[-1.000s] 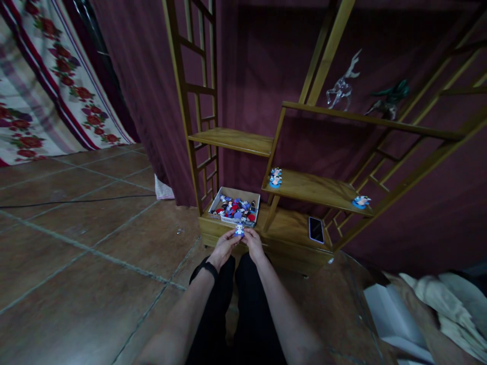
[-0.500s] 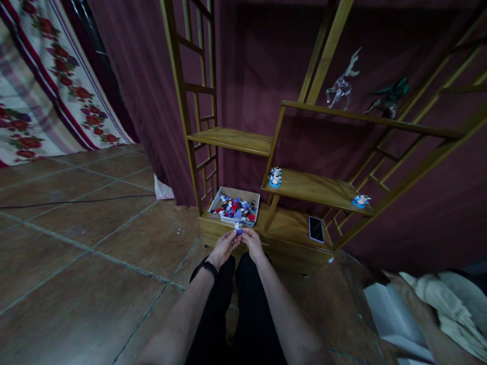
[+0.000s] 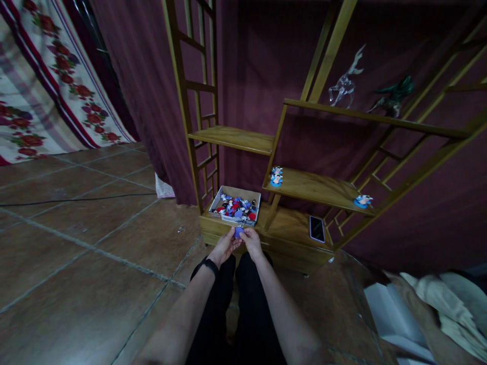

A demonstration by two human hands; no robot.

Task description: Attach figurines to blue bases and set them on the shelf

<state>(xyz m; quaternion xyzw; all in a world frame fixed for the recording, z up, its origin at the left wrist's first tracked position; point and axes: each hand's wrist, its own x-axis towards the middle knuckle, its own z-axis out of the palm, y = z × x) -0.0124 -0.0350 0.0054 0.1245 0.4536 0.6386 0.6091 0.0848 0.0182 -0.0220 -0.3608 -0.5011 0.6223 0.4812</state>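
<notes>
Between my two hands is a small figurine (image 3: 238, 232) on a round purple base, its flat purple underside turned towards me. My left hand (image 3: 227, 243), a black band on its wrist, pinches the left side of the base. The fingers of my right hand (image 3: 251, 240) close on the right side. Just beyond them an open white box (image 3: 218, 201) stands on the low wooden cabinet top, full of several small figurines (image 3: 236, 207) with red, purple and dark parts.
Figurines on blue bases (image 3: 276, 177) stand at the left of the middle shelf (image 3: 312, 190), another (image 3: 363, 201) at its right end. A phone (image 3: 316, 229) lies below. A clear deer figure (image 3: 345, 83) and a dark green figure (image 3: 395, 96) occupy the upper shelf. A cable (image 3: 76, 199) crosses the floor.
The figurine has been tipped in my fingers, so its purple underside now faces me instead of its white top. Both hands stay in nearly the same place before the box.
</notes>
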